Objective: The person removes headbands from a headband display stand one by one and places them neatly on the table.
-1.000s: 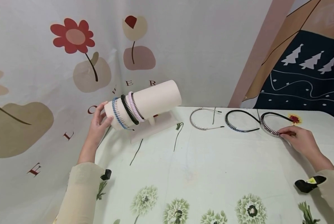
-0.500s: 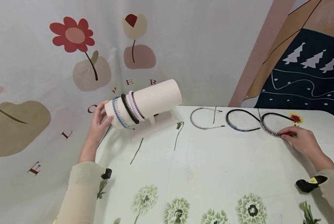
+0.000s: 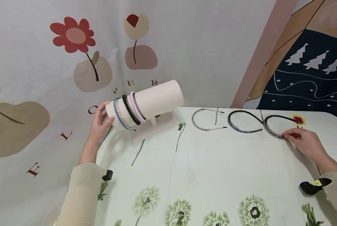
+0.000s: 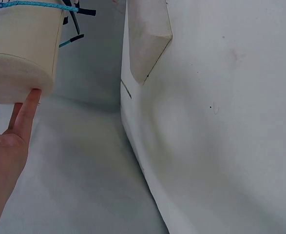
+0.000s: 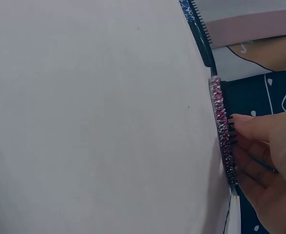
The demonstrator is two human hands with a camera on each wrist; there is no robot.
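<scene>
While the pale, dandelion-printed desk [image 3: 210,166] is spreading flat beneath, a smooth off-white cylinder [image 3: 162,97] is lying aslant above its flat base [image 3: 168,124]. The left hand [image 3: 99,127] is gripping the cylinder's left end; the right hand [image 3: 307,141] is pinching a curved, toothed headband [image 5: 220,126] of pink-and-silver glitter, resting on the desk near a blue-glittering headband [image 3: 237,129] and a thin silvery headband [image 3: 193,118]. Toothed blue, black and lilac bands [image 3: 131,111] are circling the cylinder.

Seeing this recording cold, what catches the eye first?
The pale cylinder, over the table's back left, ringed by a blue headband, a black headband and a lilac headband; the left hand touches its left end. Far right, the right hand pinches a glittery pink headband. Up left, a big red flower shows on the backdrop.
</scene>
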